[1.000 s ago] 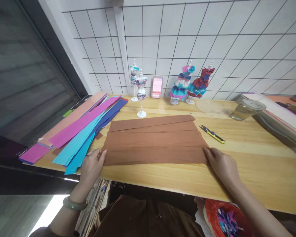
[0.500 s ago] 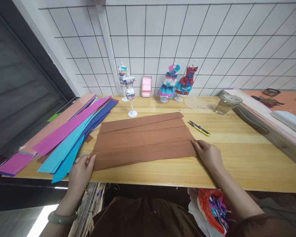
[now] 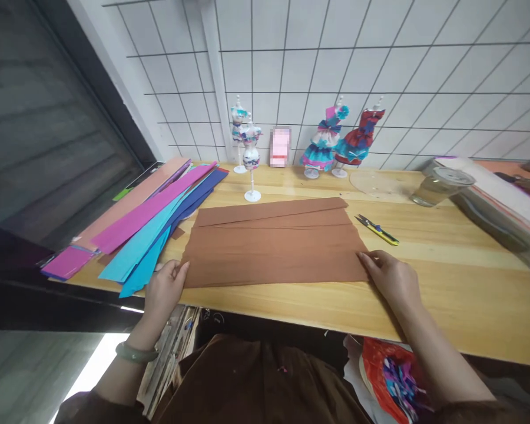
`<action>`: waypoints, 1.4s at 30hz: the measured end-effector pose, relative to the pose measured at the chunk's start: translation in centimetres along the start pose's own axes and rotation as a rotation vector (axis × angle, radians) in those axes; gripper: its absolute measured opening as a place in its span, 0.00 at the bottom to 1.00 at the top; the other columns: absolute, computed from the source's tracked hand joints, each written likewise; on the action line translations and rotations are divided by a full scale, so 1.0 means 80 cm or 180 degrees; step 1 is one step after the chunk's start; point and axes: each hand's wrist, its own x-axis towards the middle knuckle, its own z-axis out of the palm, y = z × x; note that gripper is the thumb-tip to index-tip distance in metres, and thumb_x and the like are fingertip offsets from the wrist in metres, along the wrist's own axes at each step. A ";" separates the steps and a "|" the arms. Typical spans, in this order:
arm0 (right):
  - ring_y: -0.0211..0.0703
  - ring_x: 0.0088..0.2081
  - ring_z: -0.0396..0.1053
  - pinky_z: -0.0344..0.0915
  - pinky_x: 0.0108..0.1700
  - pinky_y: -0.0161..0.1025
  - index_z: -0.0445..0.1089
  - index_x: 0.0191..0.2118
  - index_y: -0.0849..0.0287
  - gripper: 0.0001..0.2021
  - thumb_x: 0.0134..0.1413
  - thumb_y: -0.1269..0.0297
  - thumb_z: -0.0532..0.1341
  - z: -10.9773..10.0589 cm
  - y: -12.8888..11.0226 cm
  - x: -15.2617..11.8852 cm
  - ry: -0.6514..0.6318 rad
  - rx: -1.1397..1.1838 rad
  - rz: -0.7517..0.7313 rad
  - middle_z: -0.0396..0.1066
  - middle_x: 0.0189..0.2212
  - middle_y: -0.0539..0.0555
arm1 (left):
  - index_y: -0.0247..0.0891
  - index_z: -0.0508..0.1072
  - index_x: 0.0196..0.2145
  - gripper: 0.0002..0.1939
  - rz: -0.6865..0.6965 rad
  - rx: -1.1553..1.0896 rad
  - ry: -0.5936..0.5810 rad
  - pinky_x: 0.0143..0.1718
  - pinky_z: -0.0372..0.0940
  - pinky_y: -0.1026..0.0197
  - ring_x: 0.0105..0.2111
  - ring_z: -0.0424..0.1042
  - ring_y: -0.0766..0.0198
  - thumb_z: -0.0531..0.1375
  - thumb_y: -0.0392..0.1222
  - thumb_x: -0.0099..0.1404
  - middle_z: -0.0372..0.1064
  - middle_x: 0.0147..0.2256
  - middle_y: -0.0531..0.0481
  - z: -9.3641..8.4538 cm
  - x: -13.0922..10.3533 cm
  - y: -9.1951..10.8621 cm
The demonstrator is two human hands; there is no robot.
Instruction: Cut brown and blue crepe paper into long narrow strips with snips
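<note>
A wide sheet of brown crepe paper (image 3: 274, 247) lies on the wooden table (image 3: 459, 282), with a fold line across it and a slanting flap along its far edge. My left hand (image 3: 165, 288) pinches the near left corner between thumb and fingers. At the near right corner, my right hand (image 3: 391, 274) grips the paper the same way. Yellow-handled thread snips (image 3: 377, 229) lie just beyond my right hand. Beside my left hand is a fanned stack of folded crepe paper in pink (image 3: 154, 206), turquoise (image 3: 136, 253) and dark blue (image 3: 194, 203).
Small dress forms stand along the tiled wall: a white one (image 3: 251, 156) in front, others in a turquoise-pink dress (image 3: 321, 144) and a red dress (image 3: 360, 138). A lidded cup (image 3: 441, 185) stands at right. Below the table's edge is a red bag (image 3: 380, 353) of scraps.
The view has shifted, so the table's contents appear farther right. The paper's near part lies flatter, its lower crease fainter. Both hands keep hold of the near corners.
</note>
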 end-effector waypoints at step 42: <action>0.48 0.30 0.70 0.55 0.28 0.37 0.72 0.35 0.54 0.18 0.54 0.49 0.50 -0.004 -0.004 -0.007 0.0118 0.0010 -0.0173 0.75 0.31 0.56 | 0.41 0.71 0.46 0.19 0.0277 0.0268 0.0216 0.28 0.56 0.64 0.27 0.66 0.61 0.51 0.49 0.62 0.66 0.26 0.49 -0.001 -0.011 -0.007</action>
